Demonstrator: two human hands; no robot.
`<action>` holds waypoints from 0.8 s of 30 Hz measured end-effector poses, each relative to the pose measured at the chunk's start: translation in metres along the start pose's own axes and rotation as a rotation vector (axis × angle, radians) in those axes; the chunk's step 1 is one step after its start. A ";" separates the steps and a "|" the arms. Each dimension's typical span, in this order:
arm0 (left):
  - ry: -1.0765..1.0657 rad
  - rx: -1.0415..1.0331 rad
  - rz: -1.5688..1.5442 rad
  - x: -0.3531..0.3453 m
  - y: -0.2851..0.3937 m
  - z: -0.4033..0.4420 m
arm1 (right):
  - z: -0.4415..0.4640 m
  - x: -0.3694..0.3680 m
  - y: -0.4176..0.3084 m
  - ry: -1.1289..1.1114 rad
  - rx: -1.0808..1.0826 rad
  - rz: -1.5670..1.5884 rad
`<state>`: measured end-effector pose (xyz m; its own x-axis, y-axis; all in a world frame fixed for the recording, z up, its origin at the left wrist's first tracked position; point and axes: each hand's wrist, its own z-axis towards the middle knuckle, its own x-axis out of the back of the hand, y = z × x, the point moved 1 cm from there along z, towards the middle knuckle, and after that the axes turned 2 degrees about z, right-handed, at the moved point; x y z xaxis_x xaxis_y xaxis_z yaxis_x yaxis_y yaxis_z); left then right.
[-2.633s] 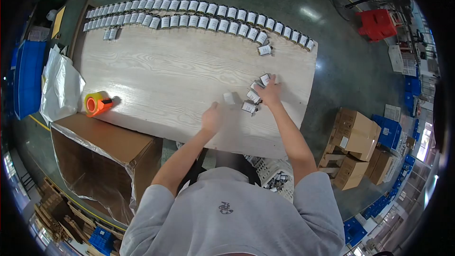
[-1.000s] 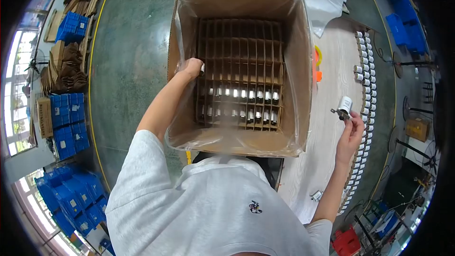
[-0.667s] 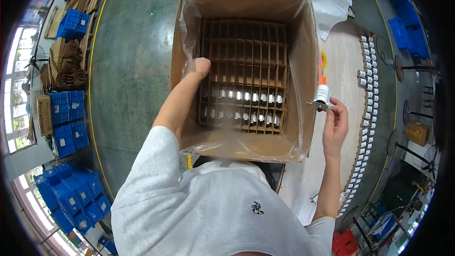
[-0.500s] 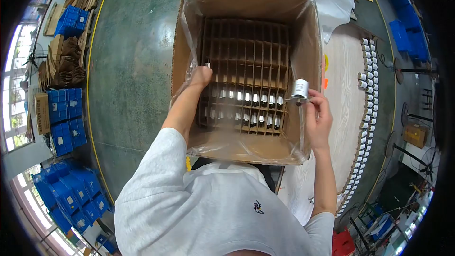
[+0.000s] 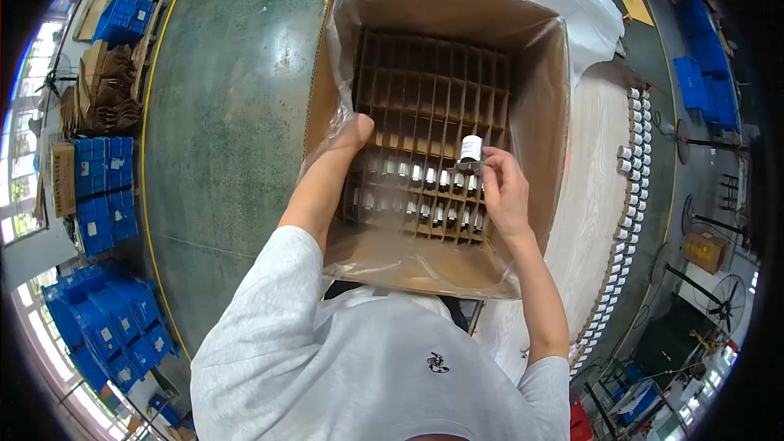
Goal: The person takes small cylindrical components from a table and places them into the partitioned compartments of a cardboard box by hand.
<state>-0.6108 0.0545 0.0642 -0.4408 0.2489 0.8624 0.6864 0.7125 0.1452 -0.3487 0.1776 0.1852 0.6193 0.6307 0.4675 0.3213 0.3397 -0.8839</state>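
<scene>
A cardboard carton (image 5: 535, 106) with a plastic liner stands in front of me, fitted with a grid of cardboard dividers (image 5: 425, 90). Several silver-and-black cylindrical parts (image 5: 416, 173) fill cells in its nearer rows. My right hand (image 5: 508, 188) pinches a white cylindrical part with a metal flange (image 5: 471, 149) by its lower end, upright above the filled rows. At the carton's left side, my left hand (image 5: 356, 129) reaches down inside with its fingers curled. Those fingertips are hidden, and so is anything between them.
On the right, a pale wood-grain table (image 5: 592, 163) carries long rows of similar white cylinders (image 5: 627, 220). White plastic sheeting (image 5: 576, 8) lies at the back right. Blue crates (image 5: 106, 167) and stacked cardboard (image 5: 118, 90) line the left, beyond a yellow floor line.
My right hand has carried the white cylindrical part leftward, from the carton's right wall to over the grid. The silver cylinder visible at my left hand is now out of sight.
</scene>
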 end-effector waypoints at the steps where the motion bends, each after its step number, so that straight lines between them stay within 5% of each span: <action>1: 0.007 -0.045 0.108 -0.030 -0.012 0.019 | 0.000 -0.002 0.003 -0.006 -0.014 -0.001; 2: 0.014 -0.089 0.216 -0.065 -0.026 0.039 | 0.000 -0.005 0.009 -0.005 -0.026 0.003; 5: -0.043 0.082 -0.098 -0.122 -0.056 0.081 | 0.003 -0.019 0.032 -0.012 -0.059 0.023; 7: -0.228 0.015 0.061 -0.114 -0.047 0.069 | 0.009 -0.033 0.040 -0.059 -0.089 -0.029; 9: 0.222 0.058 -0.132 -0.092 -0.020 0.018 | 0.026 -0.049 0.042 -0.085 -0.069 -0.092; 10: 0.224 0.003 -0.248 -0.052 -0.002 -0.017 | 0.035 -0.063 0.045 -0.073 0.008 -0.081; 12: -0.211 -0.160 0.325 -0.056 -0.003 -0.028 | 0.056 -0.096 0.053 -0.138 0.097 -0.044; 24: -0.023 -0.052 0.078 -0.068 -0.009 -0.042 | 0.112 -0.222 0.075 -0.412 0.227 -0.442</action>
<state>-0.5629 0.0037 0.0242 -0.3977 0.3174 0.8609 0.7479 0.6557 0.1037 -0.5420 0.1415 0.0158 0.1228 0.5982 0.7919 0.2961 0.7395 -0.6046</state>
